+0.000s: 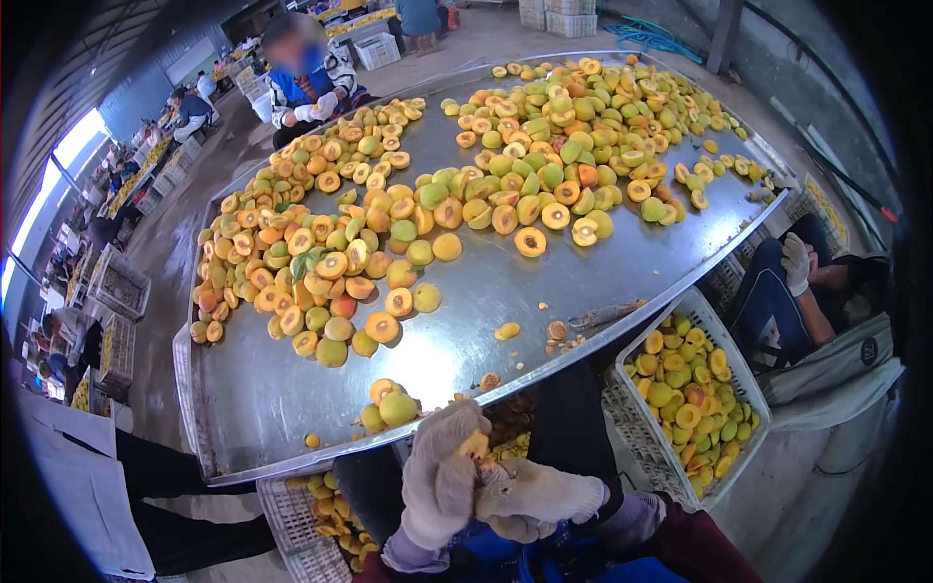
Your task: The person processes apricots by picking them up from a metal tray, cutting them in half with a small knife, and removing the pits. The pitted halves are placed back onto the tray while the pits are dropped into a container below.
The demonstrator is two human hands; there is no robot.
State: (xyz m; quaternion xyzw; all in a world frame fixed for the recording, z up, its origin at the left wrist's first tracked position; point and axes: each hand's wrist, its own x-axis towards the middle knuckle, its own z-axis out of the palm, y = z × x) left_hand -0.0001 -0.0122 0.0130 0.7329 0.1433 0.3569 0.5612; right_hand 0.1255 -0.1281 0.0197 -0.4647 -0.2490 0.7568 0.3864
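Observation:
My left hand (437,476), in a pale knitted glove, is closed around a peach half (474,447), whose yellow flesh shows between the fingers. My right hand (535,494), gloved too, presses up against it from the right with its fingers curled. Something small and brownish shows where the two hands meet; what the right fingers grip is hidden. Just beyond my left hand, a few peaches (397,408) lie at the near edge of the metal table (466,330). A brown peach pit (490,381) rests on that edge.
Heaps of halved peaches (544,146) cover the far part of the table. A white crate (761,418) of peach halves stands at right, another crate (292,525) below left. A knife-like tool (607,313) lies near the edge. Other people sit at far left and right (797,262).

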